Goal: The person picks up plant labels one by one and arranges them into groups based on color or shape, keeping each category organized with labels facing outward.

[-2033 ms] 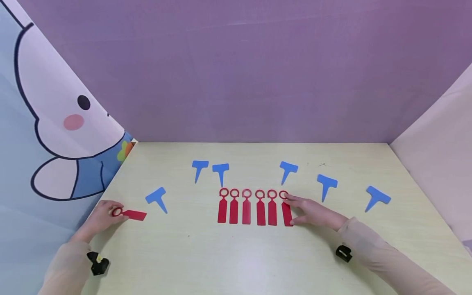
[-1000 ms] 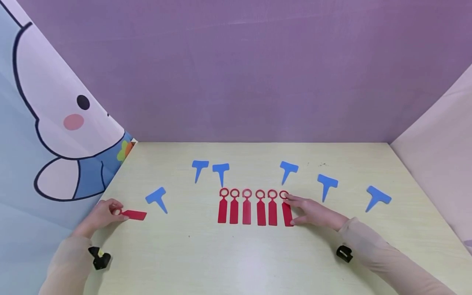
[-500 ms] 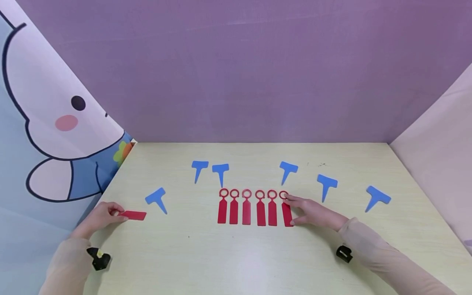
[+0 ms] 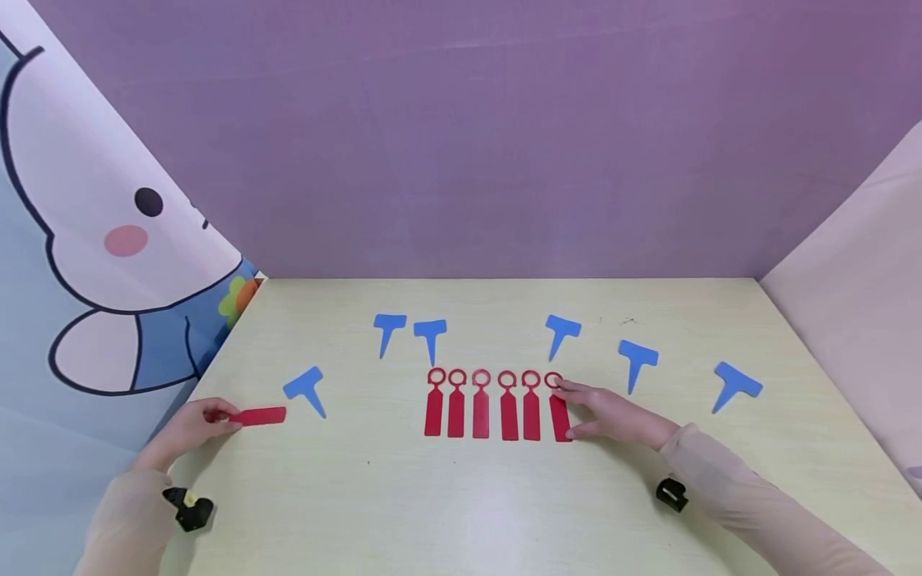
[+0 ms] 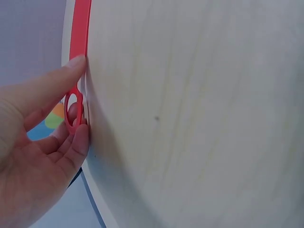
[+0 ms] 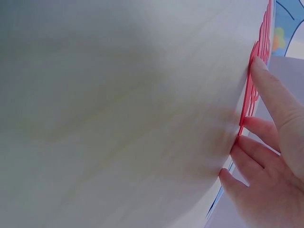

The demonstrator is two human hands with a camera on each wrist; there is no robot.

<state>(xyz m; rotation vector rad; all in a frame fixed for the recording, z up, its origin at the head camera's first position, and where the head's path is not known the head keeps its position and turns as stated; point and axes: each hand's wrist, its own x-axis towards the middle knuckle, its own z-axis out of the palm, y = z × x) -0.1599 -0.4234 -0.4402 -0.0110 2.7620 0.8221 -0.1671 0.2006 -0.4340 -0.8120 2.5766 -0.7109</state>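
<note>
At the left edge of the table, my left hand pinches a flat red ring-ended tag, its plain end pointing right. The left wrist view shows the thumb on this tag and the fingertips around its ring, slightly off the tabletop. Near the middle, my right hand rests its fingertips on the rightmost red tag of a row, index finger by the ring and thumb at the lower end. Several similar red tags stand beside it, rings toward the back. Seen from the right wrist, the row is nearly edge-on.
Blue T-shaped labels lie spread in an arc: one by the left hand, others behind the row, and one at the far right. A purple wall closes the table's back; a cartoon-printed panel borders the left.
The tag in my left hand has turned, its free end swinging slightly toward the back, and its ring has gone behind my fingers. My right hand and the row have stayed put.
</note>
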